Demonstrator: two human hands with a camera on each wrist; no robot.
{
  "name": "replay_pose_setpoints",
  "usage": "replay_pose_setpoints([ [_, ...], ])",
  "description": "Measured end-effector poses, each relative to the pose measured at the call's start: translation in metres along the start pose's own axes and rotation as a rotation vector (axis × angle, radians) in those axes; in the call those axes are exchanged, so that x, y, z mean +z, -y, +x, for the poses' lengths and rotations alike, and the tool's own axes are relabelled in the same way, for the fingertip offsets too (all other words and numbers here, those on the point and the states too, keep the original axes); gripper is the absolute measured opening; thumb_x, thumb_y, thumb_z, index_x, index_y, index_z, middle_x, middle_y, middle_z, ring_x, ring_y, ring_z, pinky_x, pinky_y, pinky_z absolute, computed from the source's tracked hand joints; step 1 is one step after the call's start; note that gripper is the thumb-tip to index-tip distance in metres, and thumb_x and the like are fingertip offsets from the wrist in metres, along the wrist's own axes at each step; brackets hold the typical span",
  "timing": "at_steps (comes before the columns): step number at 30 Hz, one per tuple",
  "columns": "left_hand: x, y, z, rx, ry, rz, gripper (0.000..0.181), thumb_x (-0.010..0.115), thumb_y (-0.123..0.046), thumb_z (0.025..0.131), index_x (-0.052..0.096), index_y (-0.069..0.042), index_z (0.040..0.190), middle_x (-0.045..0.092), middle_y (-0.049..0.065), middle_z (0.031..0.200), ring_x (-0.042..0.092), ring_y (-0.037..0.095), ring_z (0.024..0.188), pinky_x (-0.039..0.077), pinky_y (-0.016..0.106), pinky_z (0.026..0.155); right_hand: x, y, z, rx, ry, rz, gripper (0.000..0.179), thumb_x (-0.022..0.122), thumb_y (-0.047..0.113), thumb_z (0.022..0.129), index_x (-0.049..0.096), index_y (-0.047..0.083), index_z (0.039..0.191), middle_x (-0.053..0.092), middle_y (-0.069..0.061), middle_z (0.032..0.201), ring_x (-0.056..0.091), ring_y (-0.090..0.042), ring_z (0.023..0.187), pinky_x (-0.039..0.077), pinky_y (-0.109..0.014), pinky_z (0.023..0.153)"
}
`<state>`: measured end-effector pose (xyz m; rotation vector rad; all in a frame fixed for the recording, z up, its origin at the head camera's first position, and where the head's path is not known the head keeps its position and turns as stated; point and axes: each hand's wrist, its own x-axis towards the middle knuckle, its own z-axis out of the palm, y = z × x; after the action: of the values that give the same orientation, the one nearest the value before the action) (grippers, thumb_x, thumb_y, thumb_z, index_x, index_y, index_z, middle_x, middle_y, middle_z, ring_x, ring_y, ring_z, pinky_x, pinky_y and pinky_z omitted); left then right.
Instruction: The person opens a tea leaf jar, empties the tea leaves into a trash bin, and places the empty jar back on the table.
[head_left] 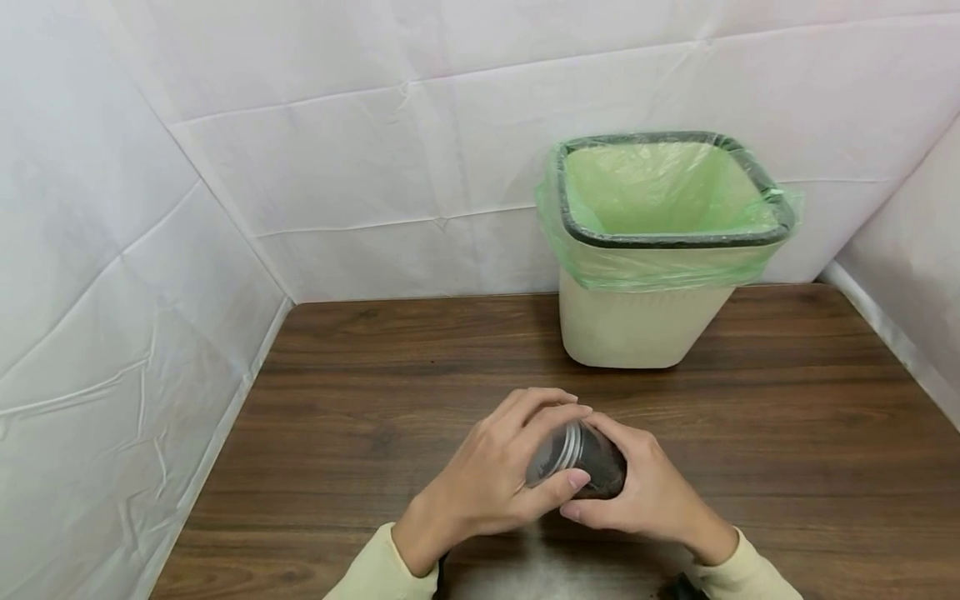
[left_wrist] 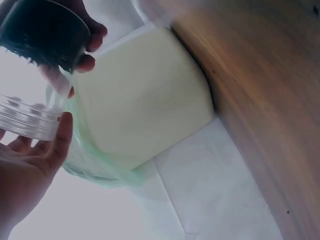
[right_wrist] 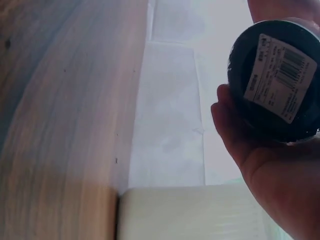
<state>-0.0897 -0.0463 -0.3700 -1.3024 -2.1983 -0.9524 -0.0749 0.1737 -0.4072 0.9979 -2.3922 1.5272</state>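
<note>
Both hands hold a clear jar point(head_left: 606, 460), tilted on its side above the table. Dark, loose-looking contents fill its right part. My left hand point(head_left: 498, 467) grips the clear ridged end, fingers over the top and thumb along the near side. Around the dark end curls my right hand point(head_left: 660, 485), its thumb underneath. In the left wrist view, the ridged rings point(left_wrist: 30, 120) lie by the left fingers, a clear section separating them from the dark contents point(left_wrist: 42, 32). A white barcode label point(right_wrist: 281, 77) shows on the jar's base in the right wrist view.
A cream waste bin point(head_left: 633, 325) stands at the back right of the brown wooden table point(head_left: 390, 375). Its green plastic liner point(head_left: 667, 271) folds over the dark rim. White sheeting point(head_left: 360, 167) hangs behind and on both sides.
</note>
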Motion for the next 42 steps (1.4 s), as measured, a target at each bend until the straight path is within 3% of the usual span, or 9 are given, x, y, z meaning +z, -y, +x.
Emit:
replay_pose_setpoints([
  [4,-0.003,0.002,0.007,0.093,0.001,-0.022,0.052,0.046,-0.049,0.102,0.061,-0.012,0.134,0.057,0.005,0.131,0.053,0.015,0.123,0.044,0.027,0.104,-0.003,-0.002,-0.001,0.01,0.047,0.15,0.069,0.087,0.015,0.073,0.057,0.015,0.135,0.068,0.001,0.103,0.065,-0.016,0.084,0.055,-0.03,0.069],
  [8,-0.007,-0.001,0.016,0.174,0.012,-0.044,0.05,0.046,-0.047,0.1,0.064,-0.011,0.13,0.059,0.005,0.13,0.053,0.014,0.123,0.042,0.027,0.105,-0.005,-0.007,0.0,-0.013,0.105,0.314,0.054,0.078,0.013,0.079,0.059,0.01,0.13,0.068,-0.005,0.105,0.066,-0.019,0.088,0.056,-0.032,0.074],
  [12,-0.009,-0.006,0.025,0.259,0.028,-0.069,0.047,0.046,-0.043,0.098,0.066,-0.011,0.126,0.059,0.007,0.128,0.052,0.015,0.123,0.041,0.028,0.105,-0.004,-0.016,0.003,-0.128,0.17,0.456,0.042,0.064,0.022,0.09,0.06,0.006,0.128,0.068,-0.01,0.107,0.067,-0.022,0.091,0.056,-0.036,0.077],
  [15,-0.009,-0.009,0.03,0.295,0.033,-0.086,0.044,0.047,-0.04,0.097,0.066,-0.011,0.124,0.06,0.008,0.127,0.053,0.015,0.123,0.041,0.029,0.105,-0.002,-0.022,0.006,-0.188,0.2,0.504,0.043,0.057,0.035,0.095,0.063,0.007,0.126,0.067,-0.009,0.107,0.065,-0.024,0.092,0.056,-0.037,0.077],
  [21,-0.006,-0.012,0.032,0.287,0.026,-0.092,0.04,0.049,-0.037,0.096,0.068,-0.012,0.12,0.061,0.005,0.123,0.054,0.014,0.119,0.042,0.026,0.102,-0.001,-0.028,0.007,-0.217,0.235,0.528,0.045,0.052,0.037,0.094,0.062,0.008,0.126,0.064,-0.01,0.111,0.063,-0.024,0.096,0.056,-0.037,0.078],
  [29,-0.003,-0.008,0.029,0.259,-0.01,-0.101,0.034,0.05,-0.035,0.097,0.071,-0.014,0.114,0.063,0.003,0.119,0.057,0.012,0.114,0.044,0.025,0.1,0.0,-0.027,0.007,-0.203,0.247,0.524,0.046,0.052,0.037,0.095,0.062,0.001,0.123,0.067,-0.013,0.104,0.065,-0.024,0.09,0.057,-0.038,0.075],
  [35,-0.002,-0.008,0.028,0.228,-0.02,-0.141,0.03,0.05,-0.031,0.097,0.071,-0.014,0.11,0.064,0.002,0.116,0.058,0.01,0.11,0.044,0.023,0.098,-0.003,-0.02,0.005,-0.159,0.264,0.525,0.046,0.067,0.031,0.092,0.057,0.0,0.124,0.066,-0.016,0.105,0.066,-0.024,0.089,0.057,-0.036,0.076],
  [42,-0.002,-0.01,0.029,0.197,-0.042,-0.12,0.027,0.05,-0.031,0.097,0.071,-0.016,0.104,0.064,-0.001,0.111,0.058,0.008,0.103,0.045,0.022,0.094,-0.005,-0.009,0.004,-0.113,0.236,0.408,0.052,0.077,0.019,0.082,0.056,0.005,0.128,0.065,-0.014,0.109,0.065,-0.024,0.094,0.055,-0.035,0.084],
])
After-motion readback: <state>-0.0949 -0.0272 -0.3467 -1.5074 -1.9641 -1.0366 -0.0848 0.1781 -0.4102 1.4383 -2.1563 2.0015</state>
